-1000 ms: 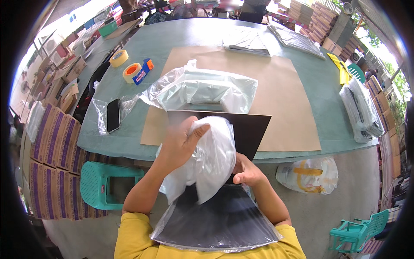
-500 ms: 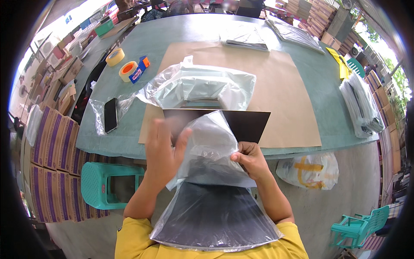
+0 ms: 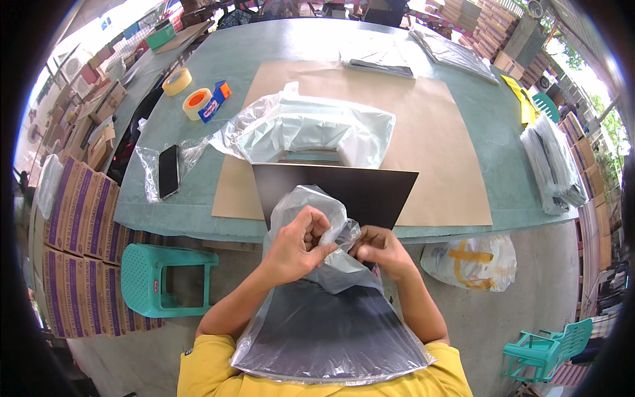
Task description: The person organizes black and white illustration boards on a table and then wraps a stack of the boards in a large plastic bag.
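A clear plastic bag [image 3: 334,327] with a dark sheet inside lies across my lap, its loose upper end bunched between my hands. My left hand [image 3: 301,245] pinches the film of that end. Close beside it, my right hand [image 3: 383,250] grips the other side of the same gathered plastic. Just beyond, a black board [image 3: 370,192] leans at the table's near edge, partly covered by the bag. Behind the board sits a crumpled clear plastic wrapper [image 3: 357,129], open toward me.
The green table [image 3: 456,225] holds brown paper [image 3: 430,132], a phone [image 3: 169,172], tape rolls [image 3: 197,102] and plastic-wrapped stacks [image 3: 552,165]. Left of me are a teal stool [image 3: 142,278] and stacked cartons [image 3: 86,212]. A taped white bag [image 3: 473,261] and teal chair [image 3: 549,351] are right.
My left hand has moved right and down from its raised, spread pose and now pinches the bag's upper end. That end, upright before, is now bunched between both hands.
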Available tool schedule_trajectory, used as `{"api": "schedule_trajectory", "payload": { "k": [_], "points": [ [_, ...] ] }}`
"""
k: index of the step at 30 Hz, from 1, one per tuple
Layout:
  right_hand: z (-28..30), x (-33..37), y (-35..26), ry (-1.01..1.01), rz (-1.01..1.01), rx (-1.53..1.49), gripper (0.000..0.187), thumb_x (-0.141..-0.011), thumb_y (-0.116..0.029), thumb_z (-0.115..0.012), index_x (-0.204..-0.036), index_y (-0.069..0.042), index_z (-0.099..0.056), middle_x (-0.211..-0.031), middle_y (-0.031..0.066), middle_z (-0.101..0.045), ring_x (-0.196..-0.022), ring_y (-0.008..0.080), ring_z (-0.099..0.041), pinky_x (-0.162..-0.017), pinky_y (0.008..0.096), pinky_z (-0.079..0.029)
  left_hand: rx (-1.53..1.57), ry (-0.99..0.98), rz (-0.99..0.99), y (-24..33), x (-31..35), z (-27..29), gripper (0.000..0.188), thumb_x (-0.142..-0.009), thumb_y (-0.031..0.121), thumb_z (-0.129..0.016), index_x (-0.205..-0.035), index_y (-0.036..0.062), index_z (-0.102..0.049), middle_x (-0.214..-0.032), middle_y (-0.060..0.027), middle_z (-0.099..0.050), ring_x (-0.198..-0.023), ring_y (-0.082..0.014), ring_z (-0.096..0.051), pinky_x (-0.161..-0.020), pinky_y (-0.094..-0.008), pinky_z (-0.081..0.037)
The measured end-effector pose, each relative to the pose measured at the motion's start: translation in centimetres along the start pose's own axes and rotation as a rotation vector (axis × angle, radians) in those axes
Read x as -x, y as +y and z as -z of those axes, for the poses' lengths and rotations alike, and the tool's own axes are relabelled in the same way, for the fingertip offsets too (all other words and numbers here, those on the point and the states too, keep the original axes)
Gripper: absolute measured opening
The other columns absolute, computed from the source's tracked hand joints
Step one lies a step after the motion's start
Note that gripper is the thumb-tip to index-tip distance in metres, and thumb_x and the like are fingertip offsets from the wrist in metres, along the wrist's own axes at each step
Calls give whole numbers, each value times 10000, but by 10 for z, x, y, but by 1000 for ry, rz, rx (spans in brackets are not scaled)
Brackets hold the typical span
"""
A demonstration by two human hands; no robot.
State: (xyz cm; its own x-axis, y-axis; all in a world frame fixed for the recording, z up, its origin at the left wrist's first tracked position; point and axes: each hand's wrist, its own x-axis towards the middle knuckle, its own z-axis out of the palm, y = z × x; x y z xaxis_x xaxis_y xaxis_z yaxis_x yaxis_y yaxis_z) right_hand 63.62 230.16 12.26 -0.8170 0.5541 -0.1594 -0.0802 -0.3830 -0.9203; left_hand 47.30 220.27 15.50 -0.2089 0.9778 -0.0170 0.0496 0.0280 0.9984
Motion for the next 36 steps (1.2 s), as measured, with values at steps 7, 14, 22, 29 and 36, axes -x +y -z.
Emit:
{"api": "schedule_trajectory", "payload": {
  "k": [7, 14, 22, 29, 36],
  "points": [
    [7, -5, 6, -13, -36, -103, 165, -763, -142, -616, -810, 11, -577, -698, 29, -564, -626, 75, -494, -567, 199, -387, -44, -72, -28, -7, 0, -1, 280, -711, -5, -626, -920, 27, -443, -667, 3, -468, -549, -36, -430, -477, -183, -348],
    [-2, -5, 6, 23, -68, 220, 156, -757, -98, -618, -861, 6, -567, -809, 40, -575, -754, 70, -520, -650, 196, -408, -85, -48, -6, -9, 0, 4, 269, -713, 10, -613, -946, 30, -480, -655, 21, -435, -554, -33, -409, -475, -186, -334],
    [5, -3, 12, 99, 14, 475, 129, -747, -29, -593, -870, -3, -564, -704, -5, -555, -648, 47, -494, -580, 191, -398, -138, 12, -105, -14, -6, 4, 255, -710, -5, -590, -943, 30, -491, -666, 33, -461, -566, -8, -427, -482, -166, -339],
    [-3, 5, -7, -31, -45, 124, 150, -735, -105, -642, -805, 9, -573, -732, 23, -586, -635, 62, -515, -567, 186, -407, -185, 41, -159, -9, -7, 3, 241, -751, 20, -540, -992, 24, -540, -702, 3, -479, -599, -49, -454, -539, -190, -363],
    [20, 6, 3, 58, 114, -312, 233, -797, -200, -567, -885, 15, -551, -716, 41, -568, -593, 106, -526, -577, 234, -443, -485, 133, -225, -41, 8, 28, 176, -759, 36, -487, -917, 16, -560, -867, -159, -527, -806, -288, -509, -723, -344, -398]
  ]
}}
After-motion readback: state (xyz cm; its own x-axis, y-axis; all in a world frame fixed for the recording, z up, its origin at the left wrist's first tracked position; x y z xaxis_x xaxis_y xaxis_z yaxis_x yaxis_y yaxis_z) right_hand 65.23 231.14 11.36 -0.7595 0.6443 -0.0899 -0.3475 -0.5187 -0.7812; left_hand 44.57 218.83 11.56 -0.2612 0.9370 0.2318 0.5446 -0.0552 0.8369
